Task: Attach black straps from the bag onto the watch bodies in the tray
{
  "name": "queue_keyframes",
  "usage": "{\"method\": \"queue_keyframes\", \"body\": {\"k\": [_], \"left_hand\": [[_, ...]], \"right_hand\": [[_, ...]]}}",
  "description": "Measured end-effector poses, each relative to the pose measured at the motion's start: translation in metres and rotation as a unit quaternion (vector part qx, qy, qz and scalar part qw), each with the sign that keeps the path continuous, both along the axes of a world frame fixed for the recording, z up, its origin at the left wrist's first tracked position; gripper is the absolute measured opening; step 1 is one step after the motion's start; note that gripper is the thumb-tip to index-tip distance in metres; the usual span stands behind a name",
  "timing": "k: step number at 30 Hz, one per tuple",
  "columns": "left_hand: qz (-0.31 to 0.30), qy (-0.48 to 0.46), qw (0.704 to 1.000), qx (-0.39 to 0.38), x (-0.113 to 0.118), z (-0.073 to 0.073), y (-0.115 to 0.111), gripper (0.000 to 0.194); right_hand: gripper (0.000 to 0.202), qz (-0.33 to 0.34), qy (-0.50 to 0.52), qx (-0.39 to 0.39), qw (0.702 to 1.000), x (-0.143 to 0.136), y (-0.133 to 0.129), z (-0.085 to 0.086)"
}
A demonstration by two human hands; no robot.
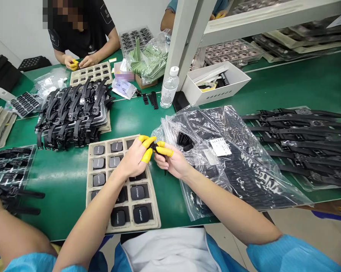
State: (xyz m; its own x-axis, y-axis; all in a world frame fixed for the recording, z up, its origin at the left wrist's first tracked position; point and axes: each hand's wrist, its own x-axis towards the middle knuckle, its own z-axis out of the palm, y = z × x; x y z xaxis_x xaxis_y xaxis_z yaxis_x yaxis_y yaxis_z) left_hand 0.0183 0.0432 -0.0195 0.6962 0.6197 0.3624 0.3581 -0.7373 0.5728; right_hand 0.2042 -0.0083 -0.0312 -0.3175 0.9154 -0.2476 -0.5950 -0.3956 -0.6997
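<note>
We see the left forearm [93,211] and the right forearm [224,204] extend from the lower part; the left hand [134,155], back upward, and the right hand [174,161] are close together near the centre, their yellow-covered fingers [147,155] bent and pinching.

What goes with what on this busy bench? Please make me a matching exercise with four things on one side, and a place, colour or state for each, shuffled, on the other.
Things
1. Small black piece
2. Bottle
3. Nearest beige tray
4. Bundle of strips

Places, colours, states
A. Upright, with a white cap
B. Green
C. Held between the left hand and right hand
D. Partly hidden by the left forearm

Right pairs: 1-C, 2-A, 3-D, 4-B
</note>
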Motion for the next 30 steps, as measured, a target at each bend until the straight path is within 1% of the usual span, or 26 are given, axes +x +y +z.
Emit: {"method": "queue_keyframes", "body": {"k": [5,7,11,13,16,18,19,20,22,24,26,27,28,29,30], "left_hand": [[0.025,0.100,0.993,0.055,0.002,-0.002,0.001,0.046],[0.024,0.112,0.992,0.054,0.002,-0.003,0.001,0.044],[-0.004,0.052,0.998,0.022,0.000,-0.001,0.002,0.041],[-0.006,0.027,1.000,0.006,-0.002,0.000,0.002,0.040],[0.032,-0.022,0.999,-0.038,-0.003,-0.001,0.002,0.039],[0.067,-0.075,0.992,-0.079,-0.001,-0.002,0.001,0.029],[0.079,-0.106,0.986,-0.102,0.000,-0.003,0.000,0.024],[0.090,-0.140,0.978,-0.126,0.003,-0.003,-0.001,0.022],[0.110,-0.212,0.953,-0.189,0.006,-0.002,-0.001,0.028],[0.153,-0.293,0.910,-0.251,0.005,0.002,0.002,0.036],[0.225,-0.373,0.857,-0.277,-0.002,0.009,0.010,0.043],[0.267,-0.405,0.831,-0.273,-0.006,0.012,0.015,0.044],[0.304,-0.426,0.810,-0.263,-0.011,0.015,0.020,0.045],[0.333,-0.434,0.798,-0.254,-0.014,0.017,0.023,0.046],[0.344,-0.425,0.798,-0.253,-0.016,0.017,0.026,0.047]], "right_hand": [[0.038,0.011,-0.027,-0.017,0.999,0.000,0.001,-0.002],[0.038,0.013,-0.037,-0.018,0.999,0.000,0.001,-0.003],[0.038,0.014,-0.046,-0.006,0.999,0.000,0.000,-0.003],[0.038,0.013,-0.050,0.002,0.999,0.000,0.000,-0.002],[0.039,-0.015,-0.064,0.033,0.997,-0.001,-0.001,-0.001],[0.041,-0.025,-0.079,0.057,0.995,-0.002,-0.001,0.000],[0.042,-0.018,-0.084,0.063,0.994,-0.002,-0.002,0.000],[0.043,0.001,-0.087,0.062,0.994,-0.001,-0.002,0.000],[0.044,0.054,-0.087,0.042,0.994,0.000,-0.001,0.000],[0.043,0.105,-0.087,0.018,0.990,0.002,0.000,0.000],[0.042,0.143,-0.104,0.003,0.984,0.005,0.001,0.001],[0.041,0.153,-0.120,0.000,0.981,0.005,0.002,0.001],[0.041,0.150,-0.137,0.002,0.979,0.006,0.003,0.001],[0.040,0.130,-0.153,0.008,0.980,0.006,0.003,0.000],[0.041,0.097,-0.165,0.020,0.981,0.005,0.004,0.000]]}}
